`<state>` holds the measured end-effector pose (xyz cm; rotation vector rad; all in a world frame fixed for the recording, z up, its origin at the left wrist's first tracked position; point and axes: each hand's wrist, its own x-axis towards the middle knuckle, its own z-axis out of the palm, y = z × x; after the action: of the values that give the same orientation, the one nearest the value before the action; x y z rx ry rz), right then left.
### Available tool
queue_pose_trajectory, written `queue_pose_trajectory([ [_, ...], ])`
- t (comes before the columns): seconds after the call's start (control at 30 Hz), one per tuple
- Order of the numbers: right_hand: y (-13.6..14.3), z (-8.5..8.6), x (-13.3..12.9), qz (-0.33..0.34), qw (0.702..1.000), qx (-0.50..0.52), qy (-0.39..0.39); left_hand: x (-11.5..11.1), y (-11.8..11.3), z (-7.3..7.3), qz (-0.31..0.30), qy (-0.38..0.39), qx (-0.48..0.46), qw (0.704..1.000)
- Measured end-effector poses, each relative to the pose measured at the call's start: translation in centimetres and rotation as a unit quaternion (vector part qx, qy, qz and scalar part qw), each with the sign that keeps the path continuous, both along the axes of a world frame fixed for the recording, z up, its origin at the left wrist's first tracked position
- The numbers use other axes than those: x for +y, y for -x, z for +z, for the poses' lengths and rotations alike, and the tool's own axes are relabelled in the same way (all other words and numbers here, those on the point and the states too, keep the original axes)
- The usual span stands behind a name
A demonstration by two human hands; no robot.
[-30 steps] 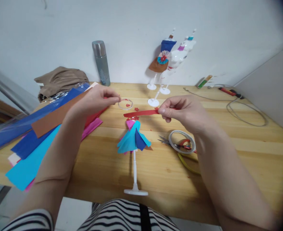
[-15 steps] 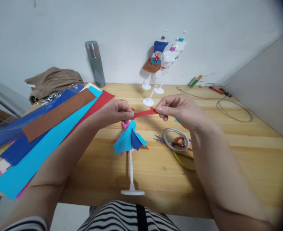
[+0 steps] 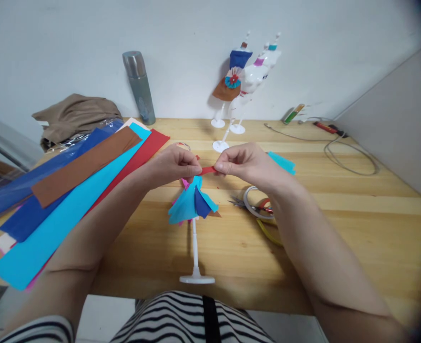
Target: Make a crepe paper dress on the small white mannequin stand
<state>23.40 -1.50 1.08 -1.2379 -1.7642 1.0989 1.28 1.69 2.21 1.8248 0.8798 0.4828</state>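
Observation:
A short red strip [image 3: 207, 170] is stretched between my two hands. My left hand [image 3: 174, 166] pinches its left end, and my right hand [image 3: 241, 164] pinches its right end. Just below them, a small dress form wears light blue, dark blue and pink pieces [image 3: 187, 202]; its top is hidden behind my hands. The form's white stand [image 3: 197, 279] rests near the table's front edge. Scissors [image 3: 237, 202] and a white tape roll [image 3: 248, 202] lie below my right hand, partly covered by my forearm.
Coloured strips [image 3: 85, 166] lie at the left, beside brown cloth [image 3: 77, 119]. A flask [image 3: 140, 90] and dressed mannequins [image 3: 241, 62] stand at the back of the table [image 3: 153, 267]. A cable [image 3: 349, 169], a yellow band [image 3: 267, 232] and a light blue piece [image 3: 282, 163] are at the right.
My right hand has moved left, closer to my left hand, so less of the red strip shows between them. More of the light blue piece at the right is visible. The view has shifted slightly.

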Motion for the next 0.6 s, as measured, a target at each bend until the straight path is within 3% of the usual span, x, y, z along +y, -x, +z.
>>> queue_pose_trajectory([
  [0.23, -0.8, 0.2, 0.4, -0.025, 1.0, 0.014, 0.005, 0.7, 0.8, -0.3, -0.032, 0.042, 0.003, 0.999],
  [0.6, -1.9, 0.5, 0.4, -0.041, 0.999, -0.005, -0.021, 1.7, 2.4, 0.3, -0.048, 0.033, 0.035, 0.998],
])
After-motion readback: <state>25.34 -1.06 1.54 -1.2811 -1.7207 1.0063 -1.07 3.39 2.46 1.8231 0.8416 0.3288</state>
